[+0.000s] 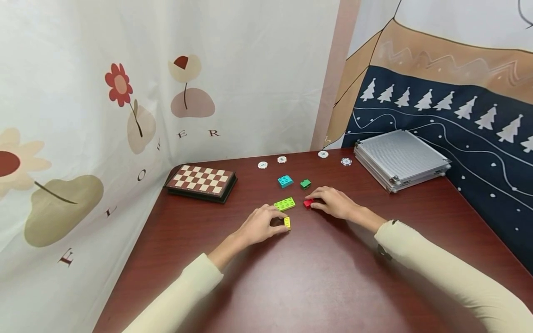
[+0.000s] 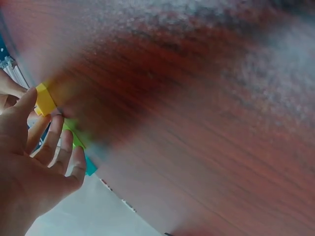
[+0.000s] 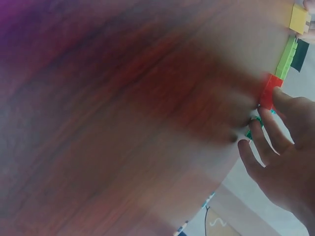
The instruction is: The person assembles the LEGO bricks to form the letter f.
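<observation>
My left hand (image 1: 259, 224) pinches a yellow toy building brick (image 1: 287, 224) between thumb and index finger. In the left wrist view, the yellow brick (image 2: 45, 100) sits at the fingertips, the other fingers loosely bent. To the right and slightly farther back, my right hand (image 1: 336, 203) grips a red brick (image 1: 307, 204), its thumb on the near side. The right wrist view also has this red brick (image 3: 270, 91) between thumb and fingers. A lime-green brick (image 1: 285, 204) lies just beyond the left hand. Behind it are a turquoise brick (image 1: 285, 181) and a small green brick (image 1: 306, 184).
A chessboard box (image 1: 201, 180) lies at the back left of the brown table (image 1: 291, 282). Silver metal panels (image 1: 404, 157) are stacked at the back right. Several poker chips, including a white chip (image 1: 262, 165), lie along the far edge by the printed curtain (image 1: 258, 92).
</observation>
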